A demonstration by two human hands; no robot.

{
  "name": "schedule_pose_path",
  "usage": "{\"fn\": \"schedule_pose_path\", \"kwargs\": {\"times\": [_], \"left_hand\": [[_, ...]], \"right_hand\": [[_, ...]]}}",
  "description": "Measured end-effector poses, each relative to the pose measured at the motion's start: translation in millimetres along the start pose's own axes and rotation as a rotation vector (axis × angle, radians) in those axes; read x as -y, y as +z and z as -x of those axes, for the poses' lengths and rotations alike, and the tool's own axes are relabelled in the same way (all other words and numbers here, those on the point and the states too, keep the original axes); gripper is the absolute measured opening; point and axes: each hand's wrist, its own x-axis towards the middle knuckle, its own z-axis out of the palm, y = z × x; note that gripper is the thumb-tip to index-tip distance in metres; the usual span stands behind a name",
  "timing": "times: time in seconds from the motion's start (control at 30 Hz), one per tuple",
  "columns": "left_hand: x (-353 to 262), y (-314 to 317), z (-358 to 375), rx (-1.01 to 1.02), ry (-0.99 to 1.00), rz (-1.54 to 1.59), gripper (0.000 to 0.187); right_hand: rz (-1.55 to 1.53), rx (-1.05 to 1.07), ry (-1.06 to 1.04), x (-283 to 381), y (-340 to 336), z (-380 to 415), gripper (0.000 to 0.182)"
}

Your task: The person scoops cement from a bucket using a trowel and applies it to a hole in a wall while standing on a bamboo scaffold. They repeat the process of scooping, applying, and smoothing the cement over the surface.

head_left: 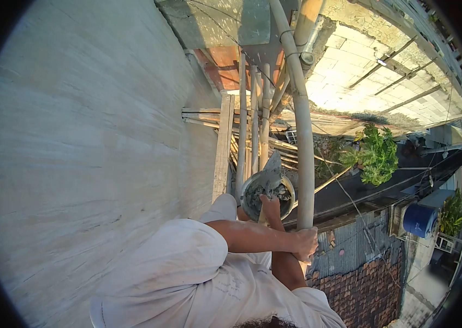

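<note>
My left hand (306,244) is wrapped around an upright bamboo pole (303,136), its forearm crossing over my right arm. Beneath that forearm, my right hand (270,206) reaches forward, closed on the handle of a trowel (269,176). The trowel's grey, mortar-smeared blade points away from me, over a bucket (292,199). Wet grey mortar (283,192) shows inside the bucket, partly hidden by the blade and hand.
A smooth grey plastered wall (89,136) fills the left side. A wooden plank (223,145) and several bamboo poles (254,120) form scaffolding ahead. Far below on the right are a tiled roof (356,295), a blue tank (420,220), a leafy tree (378,156) and wires.
</note>
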Motion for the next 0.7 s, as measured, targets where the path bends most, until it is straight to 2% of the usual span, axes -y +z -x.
{"fn": "schedule_pose_path", "kwargs": {"times": [0.17,0.27,0.5,0.6,0.7], "left_hand": [[4.3,7.6,-5.2,-0.014,0.093,-0.034,0.056],[6.8,7.6,-4.2,-0.015,0.109,-0.031,0.054],[8.9,16.3,-8.4,-0.061,0.147,-0.056,0.052],[7.0,18.6,-8.0,-0.07,0.141,-0.027,0.051],[11.7,17.7,-12.9,-0.02,0.163,-0.024,0.052]], "right_hand": [[0.004,0.034,0.046,10.9,-9.9,-6.3,0.046],[0.018,-0.048,0.002,-25.5,-1.7,-30.8,0.043],[0.0,-0.023,0.064,5.8,-9.7,-25.7,0.037],[-0.125,-0.055,0.057,8.7,-4.8,-22.3,0.033],[-0.088,-0.049,0.034,17.4,-6.9,-25.0,0.027]]}}
